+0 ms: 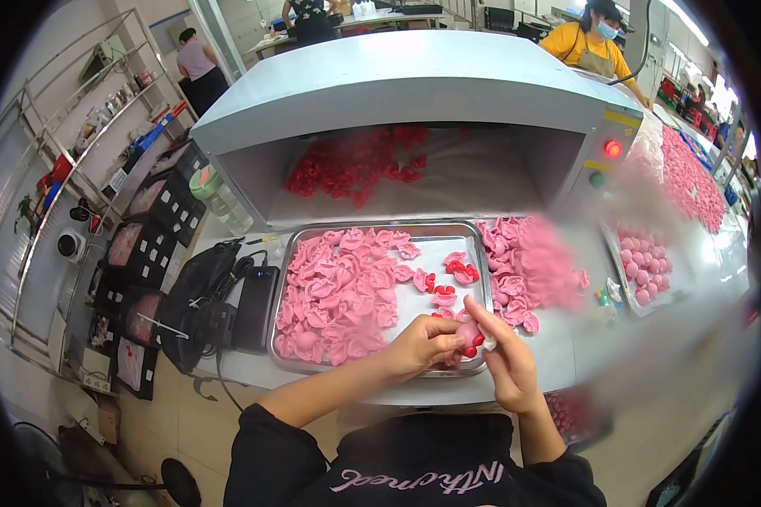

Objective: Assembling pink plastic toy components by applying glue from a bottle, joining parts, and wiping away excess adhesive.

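At the left of the frame stand black racks [139,279] of small trays, and right of them a black bag [196,291] and a black power pack [256,306] lie just beside the metal tray [380,230] at centre. The left half of that tray is heaped with plain pink soft pieces [338,296], which look untouched; to the right of the heap, on the bare part of the tray, lie only a few pink pieces with red parts fitted [448,279], so judging by the two lots the work seems early, with most of the heap left to do. Low in the centre, over the near rim of the tray, the left hand [423,345] is curled around the small pink piece [469,335], pinching it between thumb and fingers, and the right hand [503,359] touches the same piece from the right, its fingers closed about a red bit at the lower edge. The piece looks small, rounded, soft and matte pink with glossy red at one side; how the red part sits on it is too small to tell. Right of the tray a second loose pile of pink pieces [524,270] rests on the white table [558,355], partly blurred. Above the tray, the grey tunnel machine [397,84] holds red pieces [355,165] in its mouth. At the far right another tray [643,266] holds round pink pieces.
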{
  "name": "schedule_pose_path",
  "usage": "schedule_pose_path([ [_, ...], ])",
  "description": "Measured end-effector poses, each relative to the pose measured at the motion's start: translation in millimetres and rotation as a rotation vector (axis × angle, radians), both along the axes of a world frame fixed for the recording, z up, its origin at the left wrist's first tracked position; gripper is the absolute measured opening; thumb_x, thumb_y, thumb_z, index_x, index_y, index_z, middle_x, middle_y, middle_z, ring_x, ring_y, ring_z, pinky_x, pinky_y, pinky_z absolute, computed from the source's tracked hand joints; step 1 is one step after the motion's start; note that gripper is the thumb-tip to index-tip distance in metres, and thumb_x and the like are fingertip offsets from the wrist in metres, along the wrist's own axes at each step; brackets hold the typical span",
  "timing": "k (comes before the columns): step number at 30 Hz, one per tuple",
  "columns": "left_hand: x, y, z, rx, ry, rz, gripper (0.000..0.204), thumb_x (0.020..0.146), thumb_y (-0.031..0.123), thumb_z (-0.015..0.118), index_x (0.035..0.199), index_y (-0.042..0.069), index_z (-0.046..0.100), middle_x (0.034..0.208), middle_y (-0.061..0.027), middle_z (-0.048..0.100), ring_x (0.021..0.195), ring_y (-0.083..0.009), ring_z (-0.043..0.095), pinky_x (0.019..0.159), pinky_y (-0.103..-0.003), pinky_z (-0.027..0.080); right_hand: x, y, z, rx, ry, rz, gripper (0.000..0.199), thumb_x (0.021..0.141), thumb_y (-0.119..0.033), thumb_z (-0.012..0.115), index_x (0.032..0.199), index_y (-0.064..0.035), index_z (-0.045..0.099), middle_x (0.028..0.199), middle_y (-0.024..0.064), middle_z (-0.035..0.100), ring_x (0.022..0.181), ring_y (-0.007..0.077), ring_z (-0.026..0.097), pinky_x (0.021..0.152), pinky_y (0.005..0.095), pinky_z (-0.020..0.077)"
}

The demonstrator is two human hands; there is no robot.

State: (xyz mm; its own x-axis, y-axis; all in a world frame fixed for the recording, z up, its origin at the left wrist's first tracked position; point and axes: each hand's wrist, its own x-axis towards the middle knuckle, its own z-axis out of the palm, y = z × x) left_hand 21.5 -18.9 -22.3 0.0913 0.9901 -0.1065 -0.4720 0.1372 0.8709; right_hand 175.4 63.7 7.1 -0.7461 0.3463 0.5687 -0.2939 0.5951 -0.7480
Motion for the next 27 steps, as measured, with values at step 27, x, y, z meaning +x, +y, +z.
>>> schedule_pose_path([
  [27,9.0,2.5,9.6,0.253,0.488,0.398,0.033,0.074,0.001,0.06,0.105,-0.007,0.052,0.092,-0.0081,0.053,0.079,-0.0115,0.057,0.07,-0.022,0.048,-14.9,-13.7,-28.6,-0.527,0.175,-0.377,0.027,0.084,-0.005,0.05,0.109,0.0046,0.054,0.099,0.0103,0.055,0.091,0.0154,0.049,0.08,0.0257,0.0378],
])
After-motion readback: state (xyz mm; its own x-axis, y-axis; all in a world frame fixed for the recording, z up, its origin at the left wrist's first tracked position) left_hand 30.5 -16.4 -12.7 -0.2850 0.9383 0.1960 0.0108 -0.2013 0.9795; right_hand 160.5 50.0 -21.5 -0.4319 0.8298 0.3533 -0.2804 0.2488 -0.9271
